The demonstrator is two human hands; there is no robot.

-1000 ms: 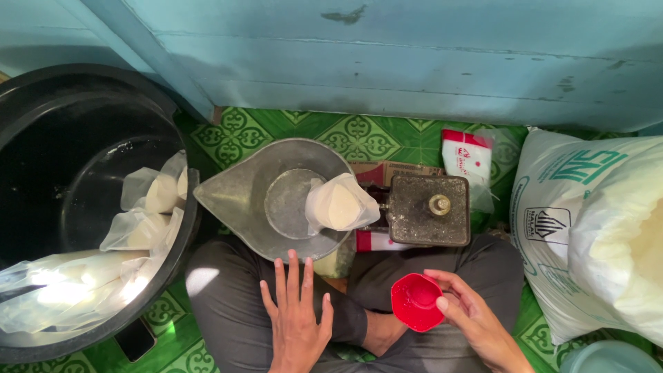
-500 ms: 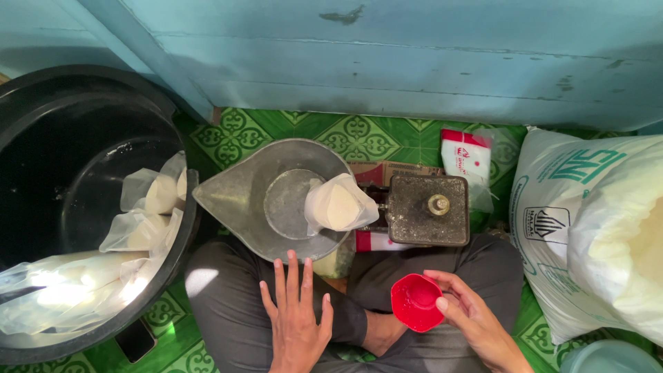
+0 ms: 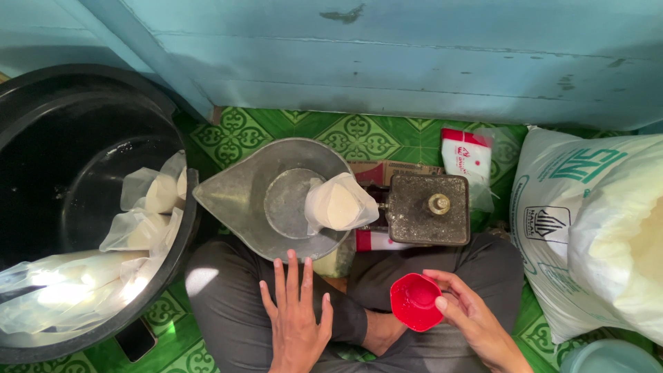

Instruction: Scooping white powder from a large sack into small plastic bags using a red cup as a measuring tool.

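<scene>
1. While the person sits cross-legged on the green patterned tile floor (image 3: pixel 359 131), the right hand (image 3: pixel 469 318) grasps a small red plastic scoop cup (image 3: pixel 415 302); its fingers (image 3: pixel 442 280) curl around the cup's rim, and the cup sits above the right knee, opening upward.
2. The left hand (image 3: pixel 298 321) lies flat, palm down, on the left thigh with its fingers (image 3: pixel 291 273) spread and released, holding nothing. The fingertips lie just below the rim of the grey metal scale pan (image 3: pixel 242 200).
3. The pan carries a clear plastic bag filled with white powder (image 3: pixel 338 206), lying at the pan's right side.
4. A dark square counterweight platform with a brass knob (image 3: pixel 428 208) stands just right of the pan.
5. A large white woven sack of white powder (image 3: pixel 594 228) stands open at the right.
6. A large black plastic tub (image 3: pixel 55 124) at the left holds several filled clear bags (image 3: pixel 155 197).
</scene>
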